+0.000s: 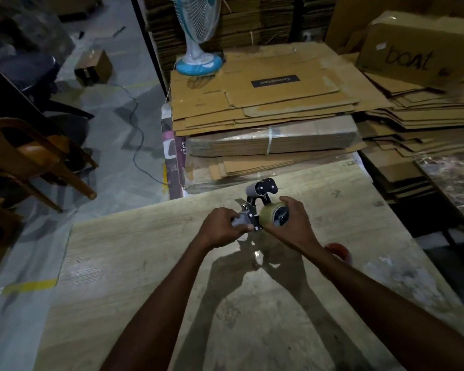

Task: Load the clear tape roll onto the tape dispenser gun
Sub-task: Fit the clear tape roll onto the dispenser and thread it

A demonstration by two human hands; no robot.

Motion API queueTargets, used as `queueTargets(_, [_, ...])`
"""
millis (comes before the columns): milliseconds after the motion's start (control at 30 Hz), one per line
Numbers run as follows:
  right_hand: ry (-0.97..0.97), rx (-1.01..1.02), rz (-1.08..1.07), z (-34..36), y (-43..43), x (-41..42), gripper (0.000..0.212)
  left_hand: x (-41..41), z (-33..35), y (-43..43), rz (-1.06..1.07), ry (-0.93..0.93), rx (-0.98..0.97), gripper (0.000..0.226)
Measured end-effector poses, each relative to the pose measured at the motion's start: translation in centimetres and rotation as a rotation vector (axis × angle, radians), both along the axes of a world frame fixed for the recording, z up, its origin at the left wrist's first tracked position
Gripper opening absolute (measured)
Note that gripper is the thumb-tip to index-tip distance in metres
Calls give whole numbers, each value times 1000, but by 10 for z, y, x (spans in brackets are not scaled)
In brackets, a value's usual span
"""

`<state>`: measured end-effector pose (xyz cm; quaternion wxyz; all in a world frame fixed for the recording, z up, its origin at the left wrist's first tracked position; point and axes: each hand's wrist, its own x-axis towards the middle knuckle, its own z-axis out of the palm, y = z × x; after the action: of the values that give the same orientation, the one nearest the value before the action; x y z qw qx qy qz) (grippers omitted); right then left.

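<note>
While held aloft | clear tape roll (269, 216) yellowish, glossy | dark hub inside

Tape gun (255, 207) just above the middle of the frame: black metal frame, grey handle pointing up and away, toothed blade at its left end. Clear tape roll (271, 218), yellowish with a dark hub, seated on the right side, open face toward the lower right.

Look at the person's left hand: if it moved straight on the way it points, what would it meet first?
The left hand points right, gripping the tape dispenser gun. Going on, it would likely meet the clear tape roll held by the right hand, though depth is uncertain.
</note>
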<state>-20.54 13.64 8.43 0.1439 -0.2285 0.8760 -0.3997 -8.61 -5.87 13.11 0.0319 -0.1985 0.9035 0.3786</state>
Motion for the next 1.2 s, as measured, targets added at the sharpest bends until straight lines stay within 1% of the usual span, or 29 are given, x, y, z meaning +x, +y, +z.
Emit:
queueTargets(100, [8, -19, -53, 10, -5, 0, 91, 0, 6, 2, 9, 45, -66, 46])
queueTargets(233, [-63, -87, -156, 23, -12, 2, 73, 5, 7, 4, 24, 87, -74, 43])
queueTargets(367, [-170, -168, -221, 28, -18, 0, 58, 6, 7, 1, 64, 71, -14, 41])
queueTargets(433, [-246, -199, -199, 34, -21, -1, 51, 7, 11, -1, 84, 56, 39, 39])
queueTargets(500, [-224, -176, -128, 36, -21, -2, 46, 9, 15, -6, 87, 35, 96, 42])
queueTargets(567, [-70, -94, -32, 37, -20, -1, 49, 11, 18, -11, 74, 23, 173, 49])
queueTargets(633, [78, 5, 64, 39, -19, 1, 61, 12, 23, -16, 53, 11, 230, 49])
queueTargets(700, [129, 78, 129, 47, -18, 3, 79, 12, 29, -18, 40, 11, 222, 45])
queueTargets(733, [135, 103, 139, 50, -19, 3, 84, 11, 31, -18, 32, 19, 211, 44])
queueTargets(800, [170, 136, 123, 56, -22, 4, 80, 10, 34, -20, 23, 27, 207, 43])
queueTargets(900, [234, 138, 58, 58, -28, 6, 65, 10, 39, -21, 33, 47, 195, 44])
queueTargets(1067, [185, 104, -33, 63, -33, 10, 59, 11, 45, -19, 39, 92, 151, 58])
queueTargets(1133, [183, 105, -40, 66, -34, 11, 55, 13, 46, -20, 36, 99, 149, 59])
queueTargets(1200, [193, 123, -30, 69, -35, 10, 54, 13, 49, -21, 32, 91, 170, 53])
